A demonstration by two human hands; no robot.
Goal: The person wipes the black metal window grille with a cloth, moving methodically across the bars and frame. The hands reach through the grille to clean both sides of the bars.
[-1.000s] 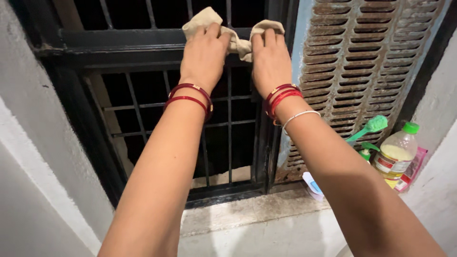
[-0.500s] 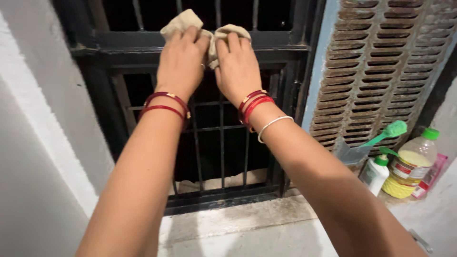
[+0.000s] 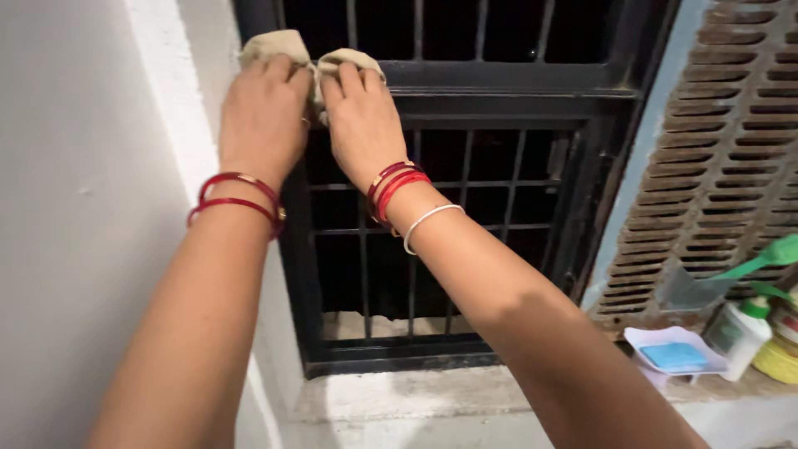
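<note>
Both hands press one tan cloth [image 3: 287, 50] flat on the black bar of the window frame [image 3: 515, 79], up at about eleven o'clock. The left hand [image 3: 262, 112] and the right hand [image 3: 362, 116] lie side by side, almost touching, with fingers spread over the bunched cloth so it stays on the bar. Far off at four o'clock, a soap dish [image 3: 675, 356] and a white bottle [image 3: 740, 328] sit on the ledge [image 3: 416, 391].

cloth [image 3: 274, 46] mostly under fingers, yellow bottle [image 3: 781, 353] cut off right
</note>
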